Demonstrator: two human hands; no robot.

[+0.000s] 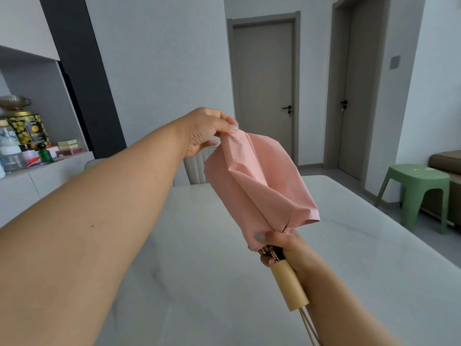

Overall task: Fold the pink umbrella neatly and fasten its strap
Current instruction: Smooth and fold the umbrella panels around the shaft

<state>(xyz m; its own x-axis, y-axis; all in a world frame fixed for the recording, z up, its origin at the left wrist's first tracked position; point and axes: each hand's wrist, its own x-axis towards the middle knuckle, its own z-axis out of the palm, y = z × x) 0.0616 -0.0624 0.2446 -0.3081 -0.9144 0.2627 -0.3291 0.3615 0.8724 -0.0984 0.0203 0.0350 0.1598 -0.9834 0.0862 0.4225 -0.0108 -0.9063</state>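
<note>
Left hand [204, 132] pinches the far tip of the pink umbrella [259, 186], held above the table [374, 245]; right hand [282, 248] grips it by the wooden handle [289, 285]. Its cloth looks light and floppy, so the folds are best held near the ribs.

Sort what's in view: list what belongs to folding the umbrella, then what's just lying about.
Part of the job:
- pink umbrella, canopy still loose
- its wooden handle
- left hand, pinching the canopy's top
- right hand, holding it above the handle

Lying about:
- green stool
- yellow tin and green bottle on the sideboard
- table
- chair
</note>
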